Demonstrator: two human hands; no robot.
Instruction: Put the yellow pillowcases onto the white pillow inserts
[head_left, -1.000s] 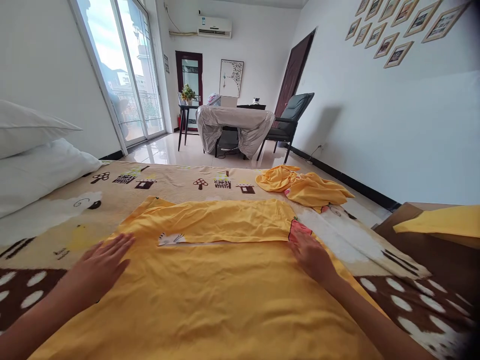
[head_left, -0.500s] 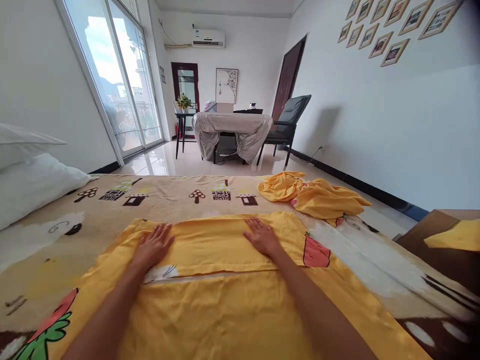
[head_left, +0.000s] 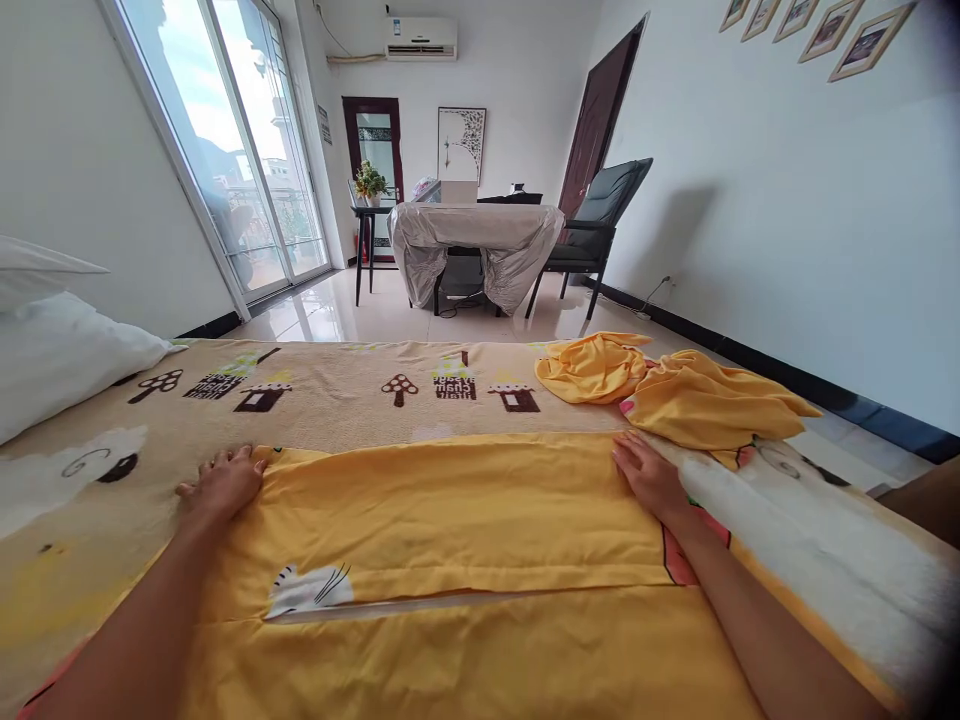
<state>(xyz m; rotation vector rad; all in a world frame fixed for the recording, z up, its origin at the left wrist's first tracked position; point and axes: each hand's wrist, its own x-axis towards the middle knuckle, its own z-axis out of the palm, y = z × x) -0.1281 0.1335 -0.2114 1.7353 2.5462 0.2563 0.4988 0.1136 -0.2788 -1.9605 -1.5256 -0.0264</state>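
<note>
A yellow cotton cloth [head_left: 465, 500] printed with red and white shapes lies spread over the bed, its far part folded over in a wide band. A long slit-like gap runs across it, showing a pale strip. My left hand [head_left: 223, 482] rests at the band's far left corner, fingers spread on the blanket and thumb against the cloth's edge. At the far right corner, my right hand [head_left: 649, 475] lies with fingers stretched out on the cloth. Neither hand grips anything. Part of a red print [head_left: 697, 540] is hidden under my right forearm.
A beige patterned blanket [head_left: 337, 390] covers the bed. Crumpled yellow cloths [head_left: 705, 395] lie at its far right, white pillows [head_left: 75, 345] at the left. Beyond the bed stand a covered table [head_left: 517, 225] and a black chair [head_left: 592, 245].
My hands have moved apart, the left outward to the left corner and the right outward to the right corner. The folded band looks flatter. The view has tilted down slightly.
</note>
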